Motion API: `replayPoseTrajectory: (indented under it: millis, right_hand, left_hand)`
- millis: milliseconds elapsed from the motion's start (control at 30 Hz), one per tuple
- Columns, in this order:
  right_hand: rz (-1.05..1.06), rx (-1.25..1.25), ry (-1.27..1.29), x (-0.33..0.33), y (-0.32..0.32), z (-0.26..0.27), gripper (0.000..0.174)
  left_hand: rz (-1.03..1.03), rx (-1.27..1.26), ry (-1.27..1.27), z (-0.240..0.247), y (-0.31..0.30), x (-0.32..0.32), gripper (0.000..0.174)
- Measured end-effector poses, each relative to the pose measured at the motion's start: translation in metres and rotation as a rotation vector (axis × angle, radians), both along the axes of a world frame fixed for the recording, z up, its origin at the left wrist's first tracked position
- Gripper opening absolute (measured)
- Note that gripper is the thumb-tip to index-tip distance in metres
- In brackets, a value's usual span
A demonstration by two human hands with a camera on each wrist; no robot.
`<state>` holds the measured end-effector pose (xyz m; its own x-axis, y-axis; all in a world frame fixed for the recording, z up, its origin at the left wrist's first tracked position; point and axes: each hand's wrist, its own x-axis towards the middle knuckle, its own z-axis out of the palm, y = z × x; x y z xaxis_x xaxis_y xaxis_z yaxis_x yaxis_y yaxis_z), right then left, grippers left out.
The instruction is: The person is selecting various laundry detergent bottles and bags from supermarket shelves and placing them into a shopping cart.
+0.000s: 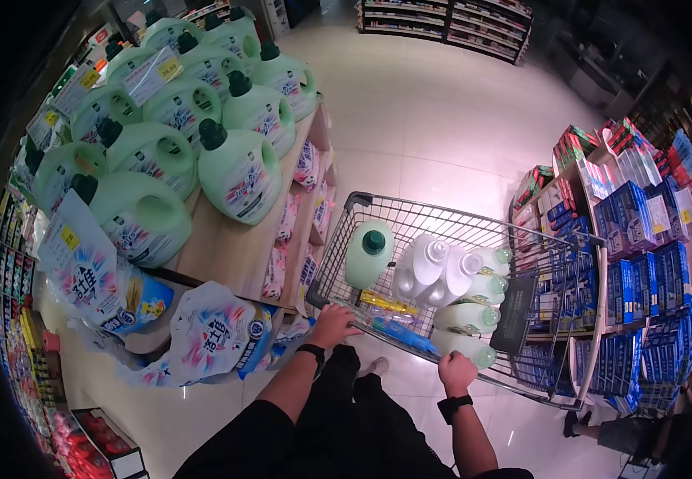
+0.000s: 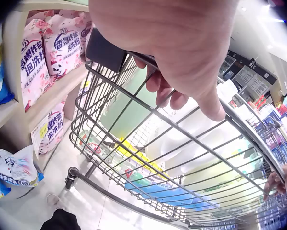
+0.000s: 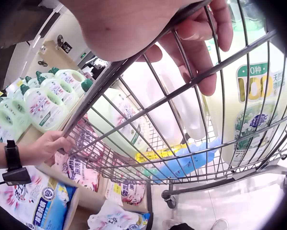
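A wire shopping cart (image 1: pixel 410 209) stands before the person. The left hand (image 1: pixel 334 326) grips its near rim by the left corner; in the left wrist view that hand (image 2: pixel 177 52) has its fingers curled over the rim. Farther right, the right hand (image 1: pixel 458 373) holds the same rim, and in the right wrist view the fingers of this hand (image 3: pixel 182 43) hook down through the wires. Inside the cart are a green jug (image 1: pixel 368 263), white bottles (image 1: pixel 430 275), several pale green bottles (image 1: pixel 467 318), a yellow pack (image 1: pixel 388 303) and a blue pack (image 1: pixel 406 335).
Green detergent jugs (image 1: pixel 238 180) crowd a wooden display (image 1: pixel 226 259) on the left, with pink bags (image 2: pixel 62 45) on its side shelves. Boxed goods (image 1: pixel 633 215) are stacked right of the cart. Another person's leg (image 1: pixel 621 433) shows at lower right. Pale floor (image 1: pixel 410 120) stretches ahead toward shelves (image 1: pixel 446 24).
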<state>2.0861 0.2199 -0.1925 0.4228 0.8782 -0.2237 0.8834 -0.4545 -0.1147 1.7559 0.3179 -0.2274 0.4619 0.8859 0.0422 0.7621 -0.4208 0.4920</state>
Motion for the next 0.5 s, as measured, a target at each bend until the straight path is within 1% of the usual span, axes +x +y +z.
replayPoseTrajectory:
  millis: [133,200,233,300,433,500]
  right_hand:
    - [0.003,-0.030,-0.006,0.009,0.041,0.003,0.028]
    - [-0.011,-0.054,0.031,0.008,0.057,0.003,0.029]
    - [-0.015,-0.053,0.022,0.006,0.066,-0.002,0.029]
    - [-0.061,-0.124,0.050,-0.003,0.087,-0.008,0.030]
    - [-0.046,-0.176,0.071,-0.013,0.111,-0.008,0.030]
    - [0.015,-0.334,0.089,-0.016,0.139,-0.014,0.032]
  left_hand:
    - [0.005,0.034,-0.022,-0.003,0.034,0.003,0.036]
    - [0.013,0.026,-0.022,-0.007,0.045,0.001,0.036]
    - [0.011,0.028,-0.031,-0.010,0.053,-0.003,0.036]
    - [0.030,0.050,-0.068,-0.014,0.070,-0.013,0.035]
    - [0.046,0.069,-0.110,-0.021,0.084,-0.022,0.035]
    - [0.034,0.000,-0.106,-0.029,0.103,-0.029,0.034]
